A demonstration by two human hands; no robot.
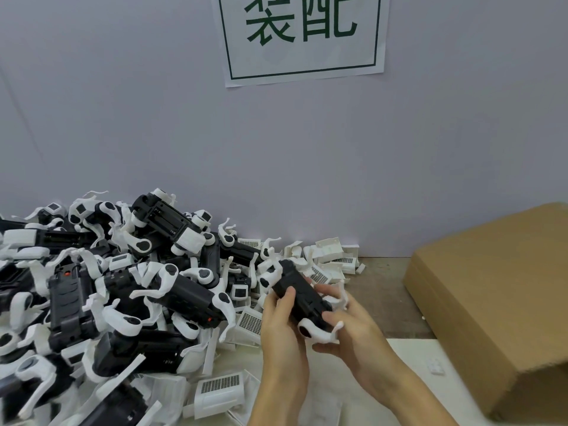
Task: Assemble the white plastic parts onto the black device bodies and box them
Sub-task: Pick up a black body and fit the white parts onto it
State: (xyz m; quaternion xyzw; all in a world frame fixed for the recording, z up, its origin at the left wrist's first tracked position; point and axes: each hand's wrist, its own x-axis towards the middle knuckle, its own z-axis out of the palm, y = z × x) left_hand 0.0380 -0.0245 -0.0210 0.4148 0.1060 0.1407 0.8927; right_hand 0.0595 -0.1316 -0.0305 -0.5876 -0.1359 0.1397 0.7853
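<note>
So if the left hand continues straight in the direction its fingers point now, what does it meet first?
The left hand points up and away, toward the wall. Past the black device body it grips, the loose white plastic parts by the wall probably come first; depth is unclear.

Pile of devices [123, 287] lies left; box [498, 302] right; hands [310, 321] between; sign [302, 35] behind.

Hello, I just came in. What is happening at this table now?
A person holds one black device body in both hands over the table. The left hand grips its side, and the right hand holds the near end, where a white plastic part sits. A large pile of bodies and white parts lies to the left. A cardboard box stands on the right.
</note>
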